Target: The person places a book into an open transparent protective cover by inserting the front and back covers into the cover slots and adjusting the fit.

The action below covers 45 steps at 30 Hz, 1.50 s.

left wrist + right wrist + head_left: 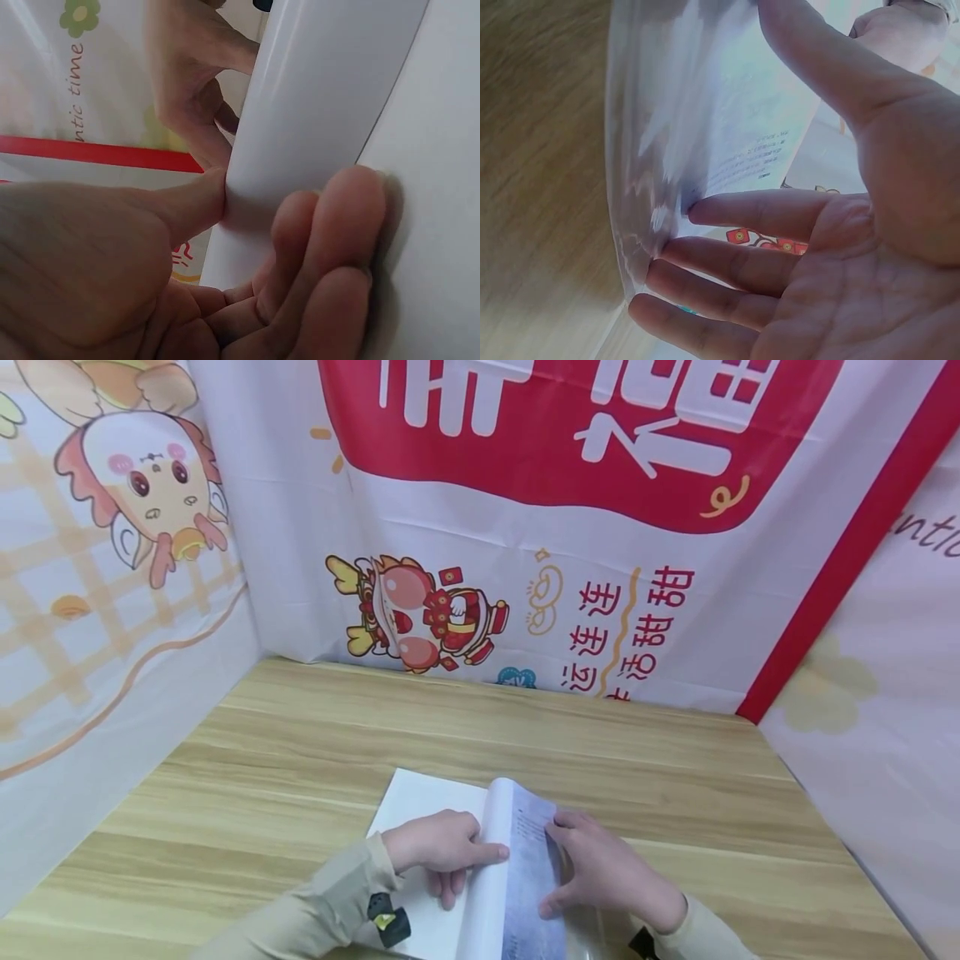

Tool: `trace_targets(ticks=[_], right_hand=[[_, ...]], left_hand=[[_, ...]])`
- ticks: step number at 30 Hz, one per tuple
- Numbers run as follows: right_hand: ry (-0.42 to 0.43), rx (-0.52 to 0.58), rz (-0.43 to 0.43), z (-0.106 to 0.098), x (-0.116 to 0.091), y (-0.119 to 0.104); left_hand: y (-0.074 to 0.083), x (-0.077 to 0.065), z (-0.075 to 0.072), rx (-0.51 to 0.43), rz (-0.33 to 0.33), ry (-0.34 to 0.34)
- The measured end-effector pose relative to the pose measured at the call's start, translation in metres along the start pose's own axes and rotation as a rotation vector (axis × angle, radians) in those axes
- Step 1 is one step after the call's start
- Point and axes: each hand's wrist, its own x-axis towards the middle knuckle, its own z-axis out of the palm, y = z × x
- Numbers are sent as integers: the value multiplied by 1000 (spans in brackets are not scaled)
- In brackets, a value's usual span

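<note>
A book (430, 789) with white pages lies opened at the near middle of the table. Its bluish printed sheet (528, 860) is bent over in a white roll (322, 97), with small print near the top. My left hand (442, 847) holds the roll, one digit pressing its top while the other fingers bend down to the white page at its base. Clear plastic film (649, 165) covers the sheet's right edge. My right hand (600, 868) touches the film with nearly straight fingertips, its thumb spread apart from them.
The wood-grain table (300, 718) spreads around the book. A white cloth (450, 510) with red print and cartoon figures hangs behind it. Patterned cloths stand along the left side (112, 635) and right side (862, 760).
</note>
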Motion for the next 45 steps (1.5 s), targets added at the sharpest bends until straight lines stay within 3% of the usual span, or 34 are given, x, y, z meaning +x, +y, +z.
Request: trace_targets(ticks=[11, 16, 22, 30, 45], right_hand=[[25, 20, 8, 1, -1, 0], [5, 40, 9, 0, 0, -1], [-48, 72, 32, -3, 2, -2], [-36, 54, 9, 0, 3, -2], [0, 65, -2, 0, 1, -3]], left_hand=[[0, -1, 9, 102, 31, 123], [-3, 0, 7, 83, 31, 88], [-9, 3, 2, -29, 20, 27], [-10, 4, 5, -95, 27, 66], [-2, 3, 11, -20, 41, 145]])
